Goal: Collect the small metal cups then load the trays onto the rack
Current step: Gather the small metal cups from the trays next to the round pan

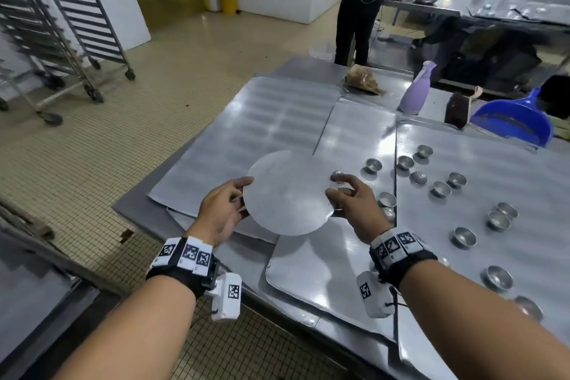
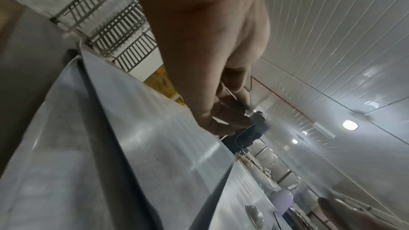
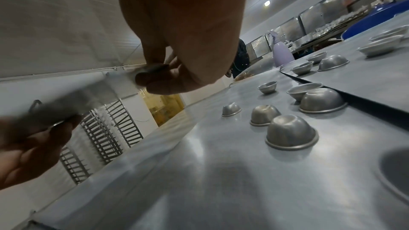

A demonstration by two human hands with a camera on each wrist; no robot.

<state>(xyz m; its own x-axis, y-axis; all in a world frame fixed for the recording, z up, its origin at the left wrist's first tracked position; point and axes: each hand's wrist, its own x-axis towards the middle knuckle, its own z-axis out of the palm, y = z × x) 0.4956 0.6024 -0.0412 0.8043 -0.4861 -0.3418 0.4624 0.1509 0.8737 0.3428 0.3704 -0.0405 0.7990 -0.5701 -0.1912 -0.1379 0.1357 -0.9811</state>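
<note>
Over the desk (image 1: 354, 271), we are gripping a round metal disc (image 1: 287, 193) by its left edge with the left hand (image 1: 222, 213); the right hand (image 1: 351, 199) is pinching its right edge. Cups (image 1: 464, 237) are lying scattered rightward on the trays (image 1: 524, 170), uncollected. Collecting step seems underway; next, we judge, setting cups onto the disc.

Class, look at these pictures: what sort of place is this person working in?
Probably a commercial bakery or catering kitchen: wheeled tray racks, flat metal trays covering a steel table, and many small metal cups point that way.
</note>
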